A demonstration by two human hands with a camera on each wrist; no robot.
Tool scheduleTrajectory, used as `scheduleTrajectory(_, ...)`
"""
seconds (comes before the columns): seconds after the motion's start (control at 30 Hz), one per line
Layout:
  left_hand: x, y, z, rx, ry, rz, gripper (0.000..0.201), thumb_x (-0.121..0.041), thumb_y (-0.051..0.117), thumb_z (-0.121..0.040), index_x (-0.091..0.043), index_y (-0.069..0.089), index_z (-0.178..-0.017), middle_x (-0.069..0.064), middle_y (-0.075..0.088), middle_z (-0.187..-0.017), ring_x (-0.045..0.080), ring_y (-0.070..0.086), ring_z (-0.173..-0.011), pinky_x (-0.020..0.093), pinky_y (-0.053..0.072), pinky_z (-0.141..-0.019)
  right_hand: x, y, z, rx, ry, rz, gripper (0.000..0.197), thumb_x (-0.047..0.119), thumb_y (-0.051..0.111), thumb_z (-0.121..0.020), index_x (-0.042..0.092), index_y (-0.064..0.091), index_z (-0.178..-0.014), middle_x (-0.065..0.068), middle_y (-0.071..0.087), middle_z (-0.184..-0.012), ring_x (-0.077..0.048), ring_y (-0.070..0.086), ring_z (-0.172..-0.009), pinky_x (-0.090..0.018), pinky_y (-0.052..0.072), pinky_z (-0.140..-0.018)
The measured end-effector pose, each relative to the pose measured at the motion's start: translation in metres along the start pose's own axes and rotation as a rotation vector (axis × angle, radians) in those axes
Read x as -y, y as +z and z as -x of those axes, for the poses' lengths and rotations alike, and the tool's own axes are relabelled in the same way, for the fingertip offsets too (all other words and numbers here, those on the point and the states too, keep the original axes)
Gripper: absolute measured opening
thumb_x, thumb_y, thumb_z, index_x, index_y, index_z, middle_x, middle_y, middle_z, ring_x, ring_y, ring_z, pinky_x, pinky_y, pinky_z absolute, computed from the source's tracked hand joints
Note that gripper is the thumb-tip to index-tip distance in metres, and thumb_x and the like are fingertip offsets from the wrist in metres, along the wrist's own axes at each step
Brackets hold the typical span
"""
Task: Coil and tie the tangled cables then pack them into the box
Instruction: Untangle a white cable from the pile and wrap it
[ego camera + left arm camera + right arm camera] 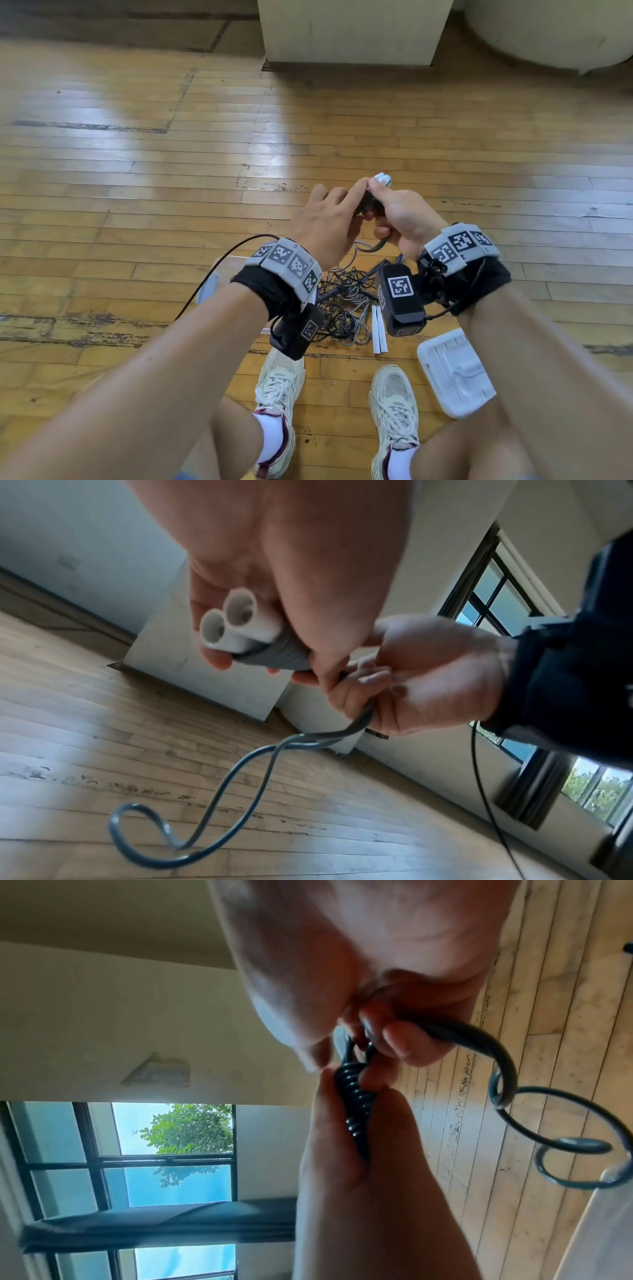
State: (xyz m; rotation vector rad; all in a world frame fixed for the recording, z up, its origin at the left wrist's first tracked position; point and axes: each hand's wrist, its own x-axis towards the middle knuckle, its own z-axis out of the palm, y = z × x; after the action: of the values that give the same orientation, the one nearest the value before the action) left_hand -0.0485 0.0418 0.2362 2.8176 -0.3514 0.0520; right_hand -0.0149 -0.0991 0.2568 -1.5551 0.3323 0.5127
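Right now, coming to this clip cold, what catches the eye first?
Both hands meet mid-frame above the wooden floor: the left hand and right hand grip a grey cable wound tightly around two white tubes. Below them, a tangled cable pile lies by the shoes, with a white plastic lid at the right.

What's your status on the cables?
Left hand grips wound grey cable with white tubes. Right hand holds its tail. Tangle on floor. Lid beside the right shoe.
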Motion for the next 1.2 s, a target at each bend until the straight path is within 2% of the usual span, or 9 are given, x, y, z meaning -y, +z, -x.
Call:
scheduleTrajectory(0.07, 0.003, -0.004, -0.002, 0.053, 0.044, 0.184, 0.054, -0.033, 0.045, -0.102, -0.031, 0.026, -0.153, -0.003, 0.057, -0.124, 0.021, 0.048, -0.106, 0.032, 0.043, -0.078, -0.001, -0.004, -0.002, -0.005, 0.005, -0.023, 0.030, 0.032, 0.049, -0.105, 0.006, 0.058, -0.094, -0.004, 0.051, -0.071, -0.008, 0.041, -0.056, -0.019, 0.029, -0.043)
scheduleTrajectory(0.13, 0.008, -0.010, -0.004, 0.055, 0.018, 0.439, 0.049, -0.030, 0.055, -0.100, -0.027, 0.038, -0.145, -0.005, 0.060, -0.107, 0.013, 0.058, -0.085, 0.023, 0.047, -0.070, 0.001, -0.006, -0.001, 0.033, -0.001, -0.080, 0.030, 0.031, 0.049, -0.105, 0.005, 0.058, -0.095, -0.002, 0.051, -0.068, -0.008, 0.041, -0.054, -0.018, 0.031, -0.041)
scheduleTrajectory(0.27, 0.012, -0.014, -0.005, -0.052, -0.097, 0.662, 0.043, -0.028, 0.066, -0.094, -0.023, 0.052, -0.135, -0.013, 0.058, -0.088, 0.002, 0.054, -0.065, 0.016, 0.042, -0.059, 0.007, -0.003, 0.004, 0.108, -0.037, -0.122, 0.033, 0.036, 0.055, -0.101, 0.006, 0.060, -0.089, 0.001, 0.051, -0.062, -0.008, 0.040, -0.051, -0.018, 0.033, -0.042)
scheduleTrajectory(0.57, 0.013, -0.020, -0.003, -0.027, -0.104, 0.355, 0.043, -0.038, 0.064, -0.094, -0.022, 0.050, -0.131, -0.007, 0.059, -0.096, 0.019, 0.057, -0.081, 0.031, 0.043, -0.070, 0.004, -0.001, 0.007, 0.162, -0.034, -0.072, 0.027, 0.032, 0.049, -0.104, 0.011, 0.055, -0.088, 0.004, 0.041, -0.058, -0.008, 0.032, -0.051, -0.018, 0.027, -0.044)
scheduleTrajectory(0.7, 0.021, -0.037, -0.009, 0.161, -0.162, 0.750, 0.037, -0.039, 0.067, -0.093, -0.013, 0.063, -0.120, 0.006, 0.070, -0.090, 0.025, 0.067, -0.079, 0.046, 0.058, -0.075, 0.008, -0.007, 0.005, 0.241, -0.066, -0.116, 0.024, 0.028, 0.050, -0.104, 0.008, 0.056, -0.092, 0.007, 0.041, -0.055, -0.007, 0.032, -0.053, -0.018, 0.029, -0.045)
scheduleTrajectory(0.8, 0.022, -0.047, -0.005, 0.312, -0.337, 1.179, 0.031, -0.034, 0.069, -0.091, -0.012, 0.064, -0.112, 0.006, 0.071, -0.082, 0.023, 0.068, -0.071, 0.040, 0.060, -0.068, 0.012, -0.010, 0.007, 0.322, -0.124, -0.155, 0.024, 0.028, 0.048, -0.104, 0.010, 0.057, -0.092, 0.008, 0.041, -0.058, -0.006, 0.033, -0.053, -0.018, 0.030, -0.048)
scheduleTrajectory(0.87, 0.019, -0.047, -0.002, 0.359, -0.378, 1.305, 0.025, -0.031, 0.066, -0.093, -0.013, 0.062, -0.109, 0.007, 0.070, -0.081, 0.024, 0.067, -0.065, 0.037, 0.059, -0.063, 0.014, -0.008, 0.007, 0.332, -0.144, -0.129, 0.025, 0.029, 0.047, -0.104, 0.010, 0.058, -0.092, 0.007, 0.043, -0.059, -0.006, 0.035, -0.053, -0.018, 0.032, -0.048)
scheduleTrajectory(1.03, 0.024, -0.041, -0.006, 0.130, -0.346, 1.202, 0.025, -0.025, 0.071, -0.092, -0.008, 0.068, -0.110, 0.005, 0.065, -0.074, 0.016, 0.057, -0.055, 0.027, 0.052, -0.050, 0.014, -0.001, 0.007, 0.243, -0.139, 0.012, 0.024, 0.026, 0.044, -0.107, 0.008, 0.058, -0.097, 0.001, 0.049, -0.067, -0.008, 0.037, -0.055, -0.018, 0.035, -0.047)
scheduleTrajectory(1.2, 0.031, -0.036, -0.005, -0.066, -0.245, 0.797, 0.024, -0.032, 0.073, -0.089, -0.022, 0.070, -0.110, -0.002, 0.068, -0.075, 0.012, 0.061, -0.057, 0.031, 0.052, -0.052, 0.009, 0.001, 0.006, 0.197, -0.163, 0.190, 0.026, 0.013, 0.040, -0.108, -0.001, 0.061, -0.111, -0.002, 0.049, -0.065, -0.006, 0.036, -0.048, -0.017, 0.033, -0.045)
